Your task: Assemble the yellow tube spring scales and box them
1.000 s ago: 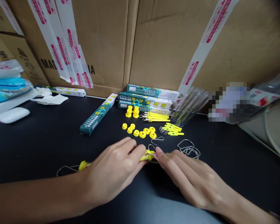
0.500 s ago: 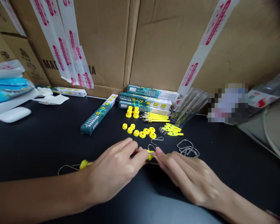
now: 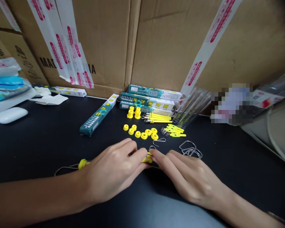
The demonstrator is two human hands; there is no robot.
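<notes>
My left hand (image 3: 116, 164) is closed around a spring scale with a yellow end cap (image 3: 146, 157) showing at its fingertips. My right hand (image 3: 190, 177) pinches a bent metal wire ring against that cap; most of the ring is hidden by the fingers. Left of my left wrist, another yellow cap (image 3: 83, 163) carries a wire loop (image 3: 66, 168); whether it belongs to the same piece is hidden. Just beyond my fingertips lies a small wire hook (image 3: 159, 141). Several larger wire rings (image 3: 191, 150) rest past my right hand.
Yellow caps (image 3: 144, 136), yellow rods with springs (image 3: 160, 118) and flat yellow pieces (image 3: 177, 129) lie ahead. Behind them are green-and-white boxes (image 3: 146, 98) and clear tubes (image 3: 192, 107). A single box (image 3: 98, 115) and a white case (image 3: 9, 115) lie left. Cardboard (image 3: 104, 41) stands behind.
Both hands have shifted slightly left with the spring scale. My right fingertips have closed in on the yellow cap, covering more of the wire. The whole view has drifted a little.
</notes>
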